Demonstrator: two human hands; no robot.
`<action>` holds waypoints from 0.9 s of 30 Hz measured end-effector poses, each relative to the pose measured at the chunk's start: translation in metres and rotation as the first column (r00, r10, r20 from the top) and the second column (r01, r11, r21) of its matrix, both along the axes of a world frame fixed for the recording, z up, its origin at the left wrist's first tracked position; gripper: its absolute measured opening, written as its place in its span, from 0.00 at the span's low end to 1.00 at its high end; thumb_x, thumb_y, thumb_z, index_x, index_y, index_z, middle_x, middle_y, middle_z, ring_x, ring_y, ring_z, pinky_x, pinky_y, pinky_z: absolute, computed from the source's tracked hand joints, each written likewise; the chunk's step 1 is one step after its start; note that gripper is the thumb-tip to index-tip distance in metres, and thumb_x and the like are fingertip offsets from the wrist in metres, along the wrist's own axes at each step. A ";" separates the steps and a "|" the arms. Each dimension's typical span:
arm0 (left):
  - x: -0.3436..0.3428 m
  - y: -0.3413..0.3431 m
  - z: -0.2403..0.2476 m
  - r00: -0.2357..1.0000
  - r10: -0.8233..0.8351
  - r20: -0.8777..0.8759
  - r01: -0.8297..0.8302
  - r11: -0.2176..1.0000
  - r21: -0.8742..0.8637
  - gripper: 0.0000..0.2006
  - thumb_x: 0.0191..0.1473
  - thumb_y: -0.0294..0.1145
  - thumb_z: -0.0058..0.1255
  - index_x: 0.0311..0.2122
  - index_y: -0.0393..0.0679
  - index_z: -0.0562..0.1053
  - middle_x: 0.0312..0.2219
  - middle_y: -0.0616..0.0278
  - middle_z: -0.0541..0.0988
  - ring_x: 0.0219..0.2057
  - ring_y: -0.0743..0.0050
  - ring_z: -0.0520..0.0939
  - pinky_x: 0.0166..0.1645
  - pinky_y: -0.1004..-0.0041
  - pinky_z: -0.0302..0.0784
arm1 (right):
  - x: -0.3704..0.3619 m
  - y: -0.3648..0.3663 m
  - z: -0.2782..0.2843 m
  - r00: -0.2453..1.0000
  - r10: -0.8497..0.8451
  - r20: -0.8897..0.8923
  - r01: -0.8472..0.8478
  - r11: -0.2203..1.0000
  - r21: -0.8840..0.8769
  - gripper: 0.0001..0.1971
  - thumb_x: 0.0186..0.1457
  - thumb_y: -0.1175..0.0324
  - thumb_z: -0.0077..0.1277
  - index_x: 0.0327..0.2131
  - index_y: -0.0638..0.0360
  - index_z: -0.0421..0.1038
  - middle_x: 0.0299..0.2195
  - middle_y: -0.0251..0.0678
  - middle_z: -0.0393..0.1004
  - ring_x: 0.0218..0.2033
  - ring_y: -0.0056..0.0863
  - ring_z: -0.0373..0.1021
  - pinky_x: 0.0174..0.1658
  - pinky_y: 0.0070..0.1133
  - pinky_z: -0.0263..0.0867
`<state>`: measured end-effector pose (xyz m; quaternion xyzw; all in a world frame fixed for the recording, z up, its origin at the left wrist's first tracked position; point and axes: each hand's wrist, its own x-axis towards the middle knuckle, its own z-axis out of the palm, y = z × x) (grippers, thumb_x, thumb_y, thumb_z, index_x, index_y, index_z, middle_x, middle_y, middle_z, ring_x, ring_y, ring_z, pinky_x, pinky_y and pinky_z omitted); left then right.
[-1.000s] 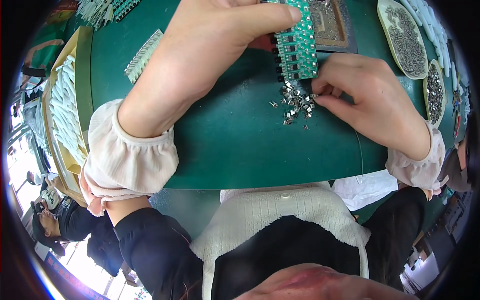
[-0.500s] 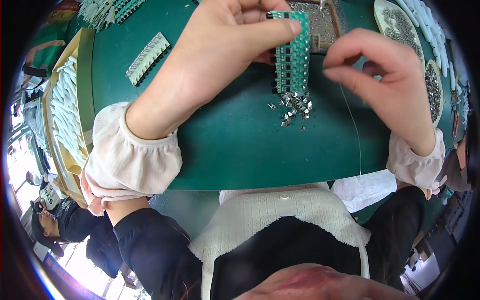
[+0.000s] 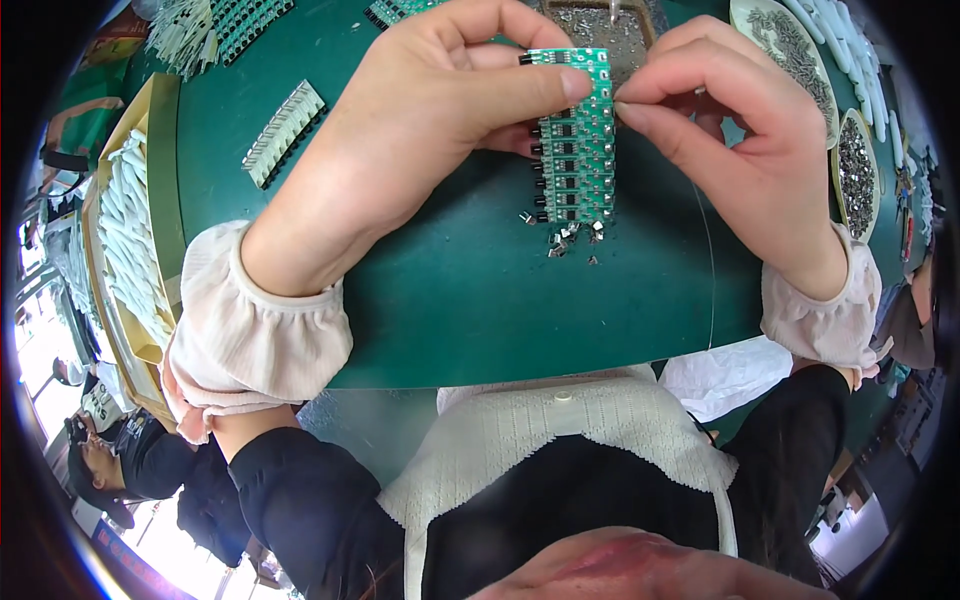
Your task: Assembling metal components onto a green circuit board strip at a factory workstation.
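My left hand (image 3: 440,110) grips a green circuit board panel (image 3: 580,165) near its far end, thumb on top. Black parts line the panel's left edge, and small silver pieces sit along its right edge. At that right edge my right hand (image 3: 740,120) is closed in a pinch, thumb and forefinger touching or nearly touching the panel. Whatever is in the pinch is too small to make out. A thin wire (image 3: 708,250) hangs below the right hand toward the table's near edge. Loose small metal clips (image 3: 567,238) lie by the panel's near end, some perhaps hidden under it.
On the green table (image 3: 480,310), another board strip (image 3: 284,133) lies to the left. Beyond it stands a box of white tubes (image 3: 130,230). A tray of metal bits (image 3: 645,45) sits behind the hands. Dishes of small metal parts (image 3: 857,175) stand at right.
My right hand has moved left, up to the panel's right edge. The panel has shifted slightly nearer and turned its face more upward, covering some of the loose clips.
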<state>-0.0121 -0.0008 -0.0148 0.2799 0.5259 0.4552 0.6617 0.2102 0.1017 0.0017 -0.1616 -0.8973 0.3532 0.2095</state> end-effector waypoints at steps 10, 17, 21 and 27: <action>0.000 -0.003 -0.001 1.000 0.028 -0.002 -0.028 0.999 0.019 0.09 0.61 0.23 0.59 0.43 0.41 0.72 0.32 0.68 0.81 0.29 0.88 0.79 0.34 0.86 0.73 | -0.014 -0.005 0.031 0.964 -0.118 0.239 0.102 0.992 0.076 0.15 0.46 0.81 0.66 0.40 0.61 0.79 0.33 0.31 0.74 0.30 0.20 0.71 0.30 0.17 0.65; 0.007 -0.001 0.001 0.999 -0.004 0.043 0.001 0.998 0.067 0.11 0.59 0.18 0.58 0.41 0.41 0.68 0.32 0.68 0.81 0.29 0.89 0.78 0.35 0.86 0.74 | 0.003 0.001 -0.003 1.000 -0.014 0.022 0.010 0.984 0.175 0.17 0.43 0.83 0.65 0.40 0.60 0.78 0.33 0.28 0.73 0.31 0.16 0.68 0.30 0.14 0.62; -0.010 0.024 -0.039 0.983 -0.182 -0.031 0.162 0.771 0.616 0.11 0.59 0.18 0.58 0.41 0.41 0.67 0.32 0.68 0.80 0.29 0.90 0.78 0.35 0.86 0.74 | -0.001 -0.001 -0.001 1.000 -0.014 0.028 0.009 0.985 0.172 0.18 0.43 0.84 0.66 0.40 0.60 0.79 0.33 0.28 0.73 0.31 0.16 0.69 0.31 0.14 0.62; -0.004 0.014 -0.025 0.973 -0.180 -0.141 0.228 0.717 0.658 0.11 0.59 0.21 0.59 0.43 0.43 0.68 0.33 0.69 0.81 0.30 0.90 0.79 0.33 0.86 0.73 | 0.001 0.006 -0.004 1.000 -0.020 0.010 0.019 0.995 0.094 0.15 0.45 0.82 0.65 0.40 0.60 0.79 0.32 0.28 0.72 0.30 0.16 0.69 0.30 0.14 0.62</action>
